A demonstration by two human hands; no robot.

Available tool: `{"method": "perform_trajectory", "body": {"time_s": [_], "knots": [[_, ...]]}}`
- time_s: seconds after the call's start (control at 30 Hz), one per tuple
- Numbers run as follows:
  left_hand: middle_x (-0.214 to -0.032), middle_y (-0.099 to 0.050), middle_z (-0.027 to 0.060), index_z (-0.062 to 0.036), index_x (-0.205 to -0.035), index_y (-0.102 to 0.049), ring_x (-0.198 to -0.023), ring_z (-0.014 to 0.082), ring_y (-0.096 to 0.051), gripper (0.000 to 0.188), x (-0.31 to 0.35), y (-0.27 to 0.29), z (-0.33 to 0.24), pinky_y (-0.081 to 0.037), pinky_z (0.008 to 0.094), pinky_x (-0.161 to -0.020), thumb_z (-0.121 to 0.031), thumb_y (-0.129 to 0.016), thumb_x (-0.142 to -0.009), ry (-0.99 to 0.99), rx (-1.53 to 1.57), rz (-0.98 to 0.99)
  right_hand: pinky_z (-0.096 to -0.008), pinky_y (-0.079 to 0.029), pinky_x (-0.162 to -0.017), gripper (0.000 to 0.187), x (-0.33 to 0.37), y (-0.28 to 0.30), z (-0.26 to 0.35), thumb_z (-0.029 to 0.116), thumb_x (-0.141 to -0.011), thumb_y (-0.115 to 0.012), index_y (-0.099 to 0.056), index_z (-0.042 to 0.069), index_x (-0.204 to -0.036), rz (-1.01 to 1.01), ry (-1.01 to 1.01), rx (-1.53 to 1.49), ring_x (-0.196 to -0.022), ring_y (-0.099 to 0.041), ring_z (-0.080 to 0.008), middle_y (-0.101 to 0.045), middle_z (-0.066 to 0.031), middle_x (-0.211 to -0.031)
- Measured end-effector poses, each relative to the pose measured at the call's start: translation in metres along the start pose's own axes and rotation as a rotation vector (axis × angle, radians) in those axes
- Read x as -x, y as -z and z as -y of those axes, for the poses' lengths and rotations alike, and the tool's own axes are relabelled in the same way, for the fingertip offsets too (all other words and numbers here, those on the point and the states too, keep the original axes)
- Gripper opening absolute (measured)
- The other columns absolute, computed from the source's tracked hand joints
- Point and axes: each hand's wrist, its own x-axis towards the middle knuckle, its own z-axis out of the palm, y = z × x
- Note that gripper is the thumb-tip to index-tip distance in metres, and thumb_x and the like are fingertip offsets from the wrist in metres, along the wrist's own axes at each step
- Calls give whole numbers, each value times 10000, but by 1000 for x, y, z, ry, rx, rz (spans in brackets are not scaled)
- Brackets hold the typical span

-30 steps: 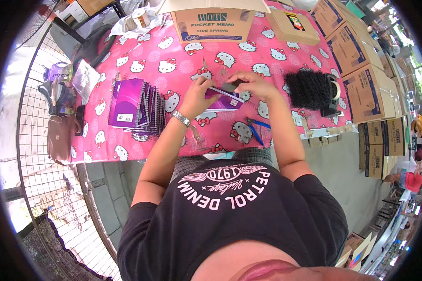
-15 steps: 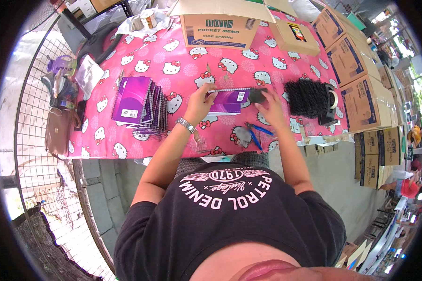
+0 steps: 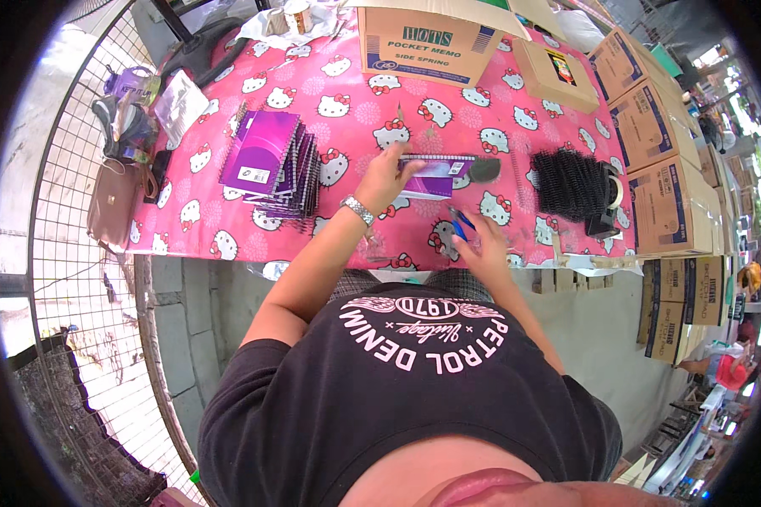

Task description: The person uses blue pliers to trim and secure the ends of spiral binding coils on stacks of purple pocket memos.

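My left hand (image 3: 386, 180) is closed on the left end of a purple spiral notebook (image 3: 438, 166) in the middle of the table. Another purple notebook (image 3: 431, 188) lies partly under it. Off the held notebook's right end sticks a dark, blurred bit of black coil (image 3: 484, 171). My right hand (image 3: 484, 247) is closed around blue-handled pliers (image 3: 458, 225) just below the notebooks. To the left stands a leaning stack of purple spiral notebooks (image 3: 262, 156). On the right lies a bundle of black spiral coils (image 3: 566, 183).
A pink patterned cloth (image 3: 355, 97) covers the table. An open cardboard box (image 3: 431, 51) and a closed brown box (image 3: 554, 76) stand at the back. Stacked cartons (image 3: 670, 198) line the right side. A brown pouch (image 3: 114, 203) sits at the left edge beside a wire mesh (image 3: 72, 186).
My right hand has left the coil end at the notebook's right side, come down, and taken hold of the pliers. My left hand stays on the notebook. The whole view has shifted slightly.
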Motion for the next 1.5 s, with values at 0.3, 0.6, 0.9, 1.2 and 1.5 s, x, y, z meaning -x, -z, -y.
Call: {"method": "perform_trajectory", "body": {"time_s": [0.3, 0.6, 0.9, 1.2, 1.5], "knots": [[-901, -606, 171, -8, -1054, -536, -770, 310, -631, 247, 0, 4, -4, -512, 361, -685, -57, -654, -843, 5, -11, 40, -428, -418, -929, 512, -51, -13, 58, 224, -778, -724, -559, 37, -1225, -42, 130, -142, -1082, -524, -339, -572, -157, -1176], [-953, -639, 168, -12, -1070, -585, -756, 293, -650, 266, 5, -1, 11, -521, 345, -651, 20, -608, -806, 23, 110, -12, -442, -421, -890, 508, -73, -18, 68, 208, -765, -695, -566, 31, -1223, -122, 276, 208, -983, -517, -345, -581, -126, -1065], [-869, -627, 138, -6, -1033, -611, -642, 237, -613, 223, 14, 18, -21, -486, 331, -576, -8, -623, -811, -117, -65, -256, -308, -463, -841, 362, -65, -18, 58, 193, -935, -592, -558, 10, -1245, 338, -507, -1176, -992, -578, -145, -608, -57, -1123], [-867, -653, 81, -57, -1080, -654, -634, 115, -589, 238, 38, 189, -71, -469, 258, -579, -133, -668, -854, 311, -110, -860, -457, -437, -883, 357, -11, 1, -67, 251, -759, -730, -607, 56, -1031, -1, -99, 289, -992, -560, -391, -603, -192, -1029], [-962, -659, 98, -79, -1010, -684, -928, 295, -578, 217, 48, 208, -42, -445, 404, -842, -171, -688, -814, 92, -929, -729, -480, -457, -833, 355, -102, 15, -158, 259, -800, -693, -581, 23, -1041, -295, -189, 537, -944, -559, -398, -591, -210, -985]]}}
